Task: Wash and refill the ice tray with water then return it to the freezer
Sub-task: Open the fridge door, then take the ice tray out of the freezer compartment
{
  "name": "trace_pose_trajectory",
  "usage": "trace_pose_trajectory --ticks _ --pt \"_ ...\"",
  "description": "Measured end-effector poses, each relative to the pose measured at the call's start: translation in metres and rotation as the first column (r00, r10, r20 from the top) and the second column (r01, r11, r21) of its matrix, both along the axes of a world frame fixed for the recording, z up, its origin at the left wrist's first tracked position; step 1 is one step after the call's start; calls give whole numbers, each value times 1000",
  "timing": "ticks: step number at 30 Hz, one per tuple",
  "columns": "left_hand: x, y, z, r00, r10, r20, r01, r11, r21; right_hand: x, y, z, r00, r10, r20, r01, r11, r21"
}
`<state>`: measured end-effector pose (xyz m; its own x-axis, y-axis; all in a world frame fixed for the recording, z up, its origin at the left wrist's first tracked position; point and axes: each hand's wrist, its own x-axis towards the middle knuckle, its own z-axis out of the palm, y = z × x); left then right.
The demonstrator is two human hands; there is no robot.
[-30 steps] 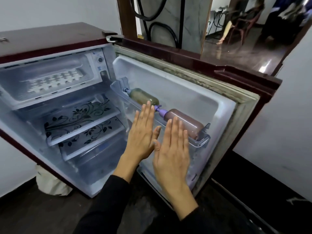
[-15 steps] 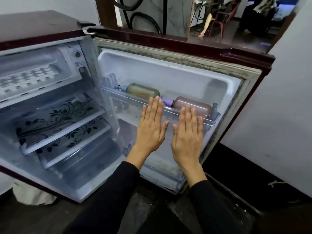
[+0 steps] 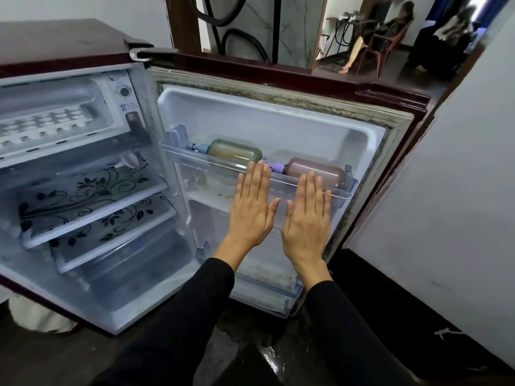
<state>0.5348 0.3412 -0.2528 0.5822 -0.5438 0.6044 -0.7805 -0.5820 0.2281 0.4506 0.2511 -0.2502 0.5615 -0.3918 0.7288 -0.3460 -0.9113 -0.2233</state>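
A small maroon fridge (image 3: 69, 43) stands open, its door (image 3: 278, 115) swung out to the right. The white ice tray (image 3: 41, 126) lies in the freezer compartment at the top left, behind its clear flap. My left hand (image 3: 250, 207) and my right hand (image 3: 306, 218) are held flat side by side, palms down, fingers straight, in front of the door's inner side. Both hold nothing. Their fingertips overlap the clear door shelf (image 3: 195, 160) in the picture; whether they touch it I cannot tell.
Two bottles lie on the door shelf: a greenish bottle (image 3: 234, 150) and a brownish bottle (image 3: 320, 169). Floral glass shelves (image 3: 83, 190) fill the fridge body. A white wall (image 3: 446, 218) stands close on the right. People sit in a room beyond the door (image 3: 390, 32).
The view has shifted so the fridge sits further left. My hands have stayed flat and drawn slightly apart, now in front of the door's inner side.
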Motion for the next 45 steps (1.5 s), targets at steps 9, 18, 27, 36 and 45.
trace_pose_trajectory --ticks 9,18,27,36,45 --pt "1 -29 1 997 72 -23 -72 997 3 13 -35 -4 994 106 33 -107 994 17" --pt "-2 -42 5 989 132 -63 -131 991 16 23 -49 -6 974 200 107 -211 972 105" --pt "-33 1 0 937 244 -251 -293 938 -183 29 -8 17 954 174 244 -277 820 501" --pt "-15 117 15 648 320 -691 -739 485 -468 67 98 44 751 604 267 -555 358 750" --pt "66 237 40 570 343 -747 -821 223 -525 176 173 70 651 680 337 -457 -4 890"
